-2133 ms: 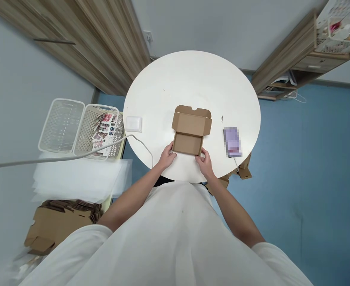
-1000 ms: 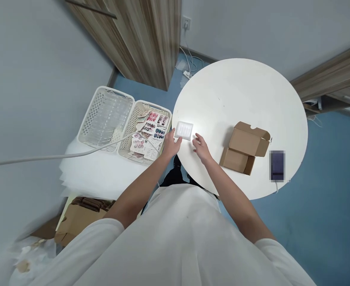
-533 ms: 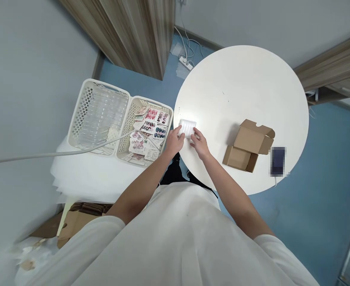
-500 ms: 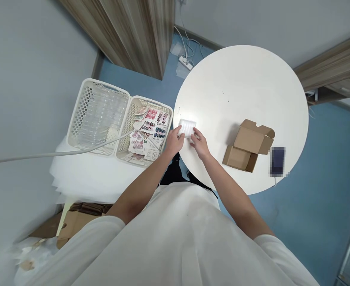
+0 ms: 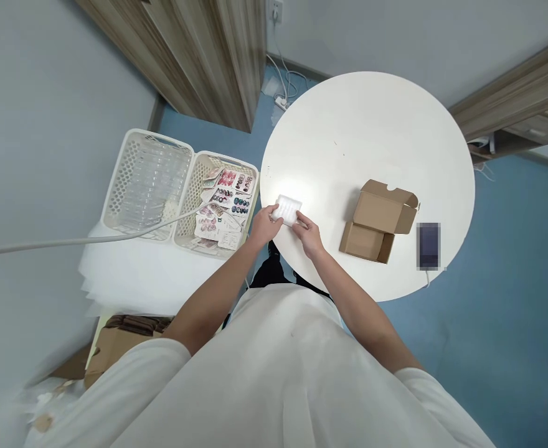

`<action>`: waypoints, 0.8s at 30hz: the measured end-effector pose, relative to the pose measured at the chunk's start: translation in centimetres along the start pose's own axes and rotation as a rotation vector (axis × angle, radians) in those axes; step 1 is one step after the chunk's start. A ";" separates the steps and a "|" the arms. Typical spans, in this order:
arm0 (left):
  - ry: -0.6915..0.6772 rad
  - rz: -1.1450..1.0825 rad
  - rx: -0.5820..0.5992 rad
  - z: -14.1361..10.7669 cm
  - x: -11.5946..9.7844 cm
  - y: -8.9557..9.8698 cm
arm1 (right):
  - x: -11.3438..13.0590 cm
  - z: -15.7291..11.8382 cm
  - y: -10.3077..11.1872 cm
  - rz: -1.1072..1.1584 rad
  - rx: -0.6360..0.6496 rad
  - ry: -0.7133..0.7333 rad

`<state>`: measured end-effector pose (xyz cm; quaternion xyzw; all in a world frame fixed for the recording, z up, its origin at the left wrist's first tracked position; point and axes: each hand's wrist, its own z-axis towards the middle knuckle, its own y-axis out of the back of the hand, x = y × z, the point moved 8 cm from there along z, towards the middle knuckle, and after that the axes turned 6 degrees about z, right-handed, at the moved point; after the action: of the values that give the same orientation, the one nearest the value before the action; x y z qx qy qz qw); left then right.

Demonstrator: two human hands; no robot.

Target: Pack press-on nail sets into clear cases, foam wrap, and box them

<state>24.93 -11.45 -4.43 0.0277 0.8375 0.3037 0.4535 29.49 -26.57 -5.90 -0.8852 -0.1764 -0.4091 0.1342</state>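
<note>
A small clear plastic case (image 5: 288, 208) lies near the left edge of the round white table (image 5: 372, 130). My left hand (image 5: 264, 225) grips its near left corner and my right hand (image 5: 306, 233) pinches its near right edge. An open brown cardboard box (image 5: 377, 220), lid flap up, stands on the table to the right of my hands, apart from them.
A phone (image 5: 428, 245) on a cable lies right of the box near the table edge. Left of the table, two white baskets (image 5: 129, 186) sit on white foam sheets (image 5: 152, 280); one holds packets of press-on nails (image 5: 222, 199). Flat cardboard (image 5: 115, 342) is stacked below.
Both hands left the cardboard box, reached left to the clear case and took hold of it. My head turned left, so the box now shows at the right.
</note>
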 end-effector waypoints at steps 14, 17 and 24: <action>-0.218 -0.056 -0.054 -6.1 -10.4 -7.6 | 5.1 -6.3 12.5 -0.051 -0.049 0.390; -0.302 -0.045 -0.010 -7.6 -12.9 -11.5 | 5.4 -7.2 17.3 -0.102 -0.089 0.451; -0.356 0.220 0.115 -8.5 -15.2 -17.7 | 4.6 -6.8 23.5 -0.418 -0.199 0.408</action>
<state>31.31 -34.80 0.85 0.1977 0.7521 0.2935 0.5559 37.56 -49.48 -0.26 -0.7382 -0.2834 -0.6122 -0.0075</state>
